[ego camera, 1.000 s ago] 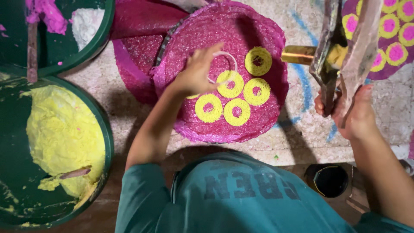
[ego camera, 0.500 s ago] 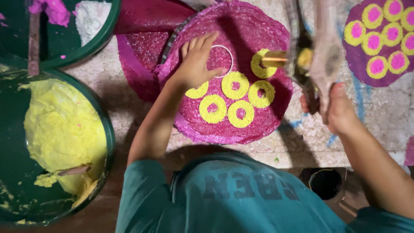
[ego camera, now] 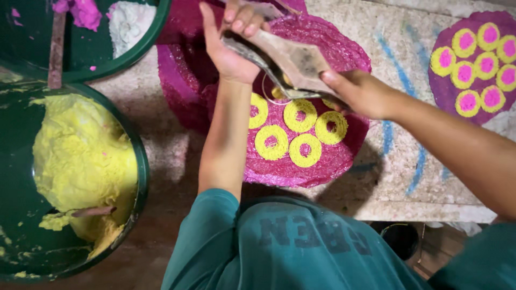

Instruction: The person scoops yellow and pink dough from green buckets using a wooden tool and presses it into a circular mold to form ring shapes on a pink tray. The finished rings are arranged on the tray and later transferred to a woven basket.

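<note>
- We see a flat, worn, brownish tool (ego camera: pixel 293 62) held between both hands above the pink disc (ego camera: pixel 301 161), which we take as our landmark.
- The tool is shaped like a long pointed bag or scoop, grey and stained, and it hangs over the upper middle of the pink disc, tilted from upper left down to the right.
- Our left hand (ego camera: pixel 234 40) grips the upper left end of the tool, fingers curled shut over its top edge, above the far part of the disc.
- Our right hand (ego camera: pixel 360 91) is clamped on the lower right end of the tool, just over the right part of the disc.
- Yellow rings (ego camera: pixel 301 134) with pink centres lie on the pink disc, directly under the tool; some are partly hidden by it and by the left forearm.
- A thin pale ring outline shows on the disc just under the tool; we cannot tell what it is made of.
- The disc lies on a pale speckled mat (ego camera: pixel 408 53) with blue strokes to the right of the disc.
- Further right of the disc sits a purple disc (ego camera: pixel 446 91) bearing yellow rings with pink centres.
- Left of the pink disc stands a green tub (ego camera: pixel 141 161) of yellow paste, with a stick in it.
- Up and left of the disc, another green tub (ego camera: pixel 153 21) holds pink and white paste.
</note>
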